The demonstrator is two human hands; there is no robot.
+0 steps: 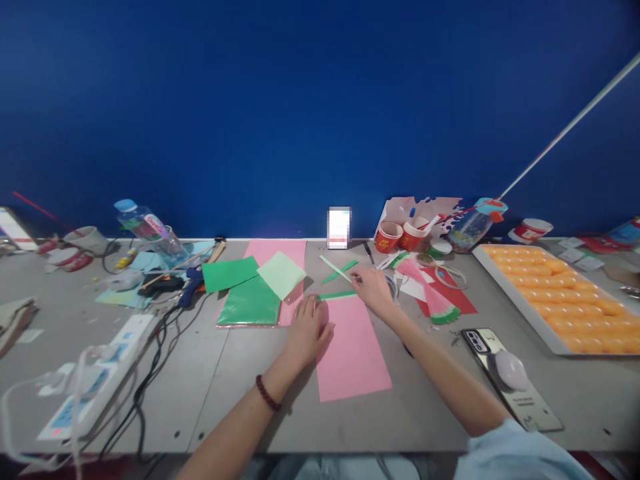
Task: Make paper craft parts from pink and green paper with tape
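My left hand (pixel 306 331) lies over the upper left edge of a pink paper sheet (pixel 353 353). Its fingers are stretched out and rest near the left end of a dark green paper strip (pixel 339 295), which runs along the sheet's top edge. At the sheet's top right corner, my right hand (pixel 373 291) pinches the lower end of a light green paper strip (pixel 334 267). Behind that strip another dark green strip (pixel 340 270) lies on the table. To the left are green paper (pixel 250 303) in a clear sleeve and a light green square (pixel 281 275).
A phone (pixel 339 228) stands against the blue wall. On the right are red paper cups (pixel 389 237), a pink paper fan (pixel 427 290), a phone with a white object on it (pixel 510 380) and a tray of orange balls (pixel 565 300). A power strip (pixel 100 380), cables and a bottle (pixel 150 227) occupy the left.
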